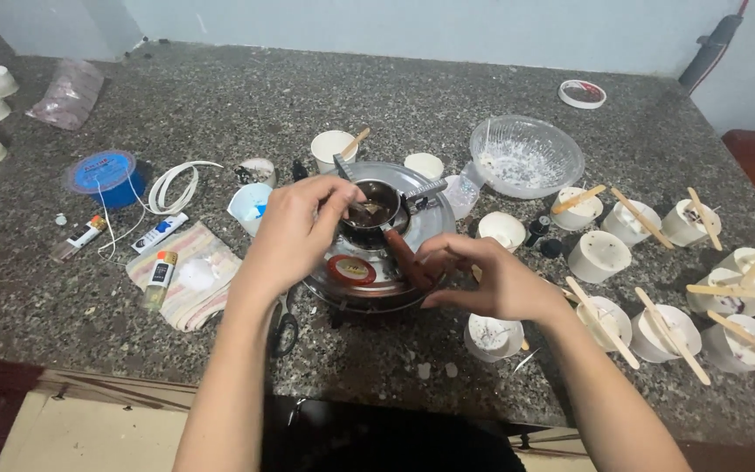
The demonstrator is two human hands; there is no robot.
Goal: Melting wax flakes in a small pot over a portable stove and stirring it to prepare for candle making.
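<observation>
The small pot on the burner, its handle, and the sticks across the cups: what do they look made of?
Small pot: looks like metal, dark inside with a shiny rim. Its handle under the right hand: reddish-brown, possibly wood or plastic; hard to tell. Sticks: pale, flat, matte, likely wood. Cups: white, matte, perhaps paper or plastic.

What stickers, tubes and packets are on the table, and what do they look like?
Stove label: red and gold oval, on the stove's front.
Blue spool: round, red-labelled top, left side.
White tube: blue-printed, beside the striped cloth.
Small bottle: yellow and white, lying on the cloth.
Plastic bag: pinkish, far left.
</observation>
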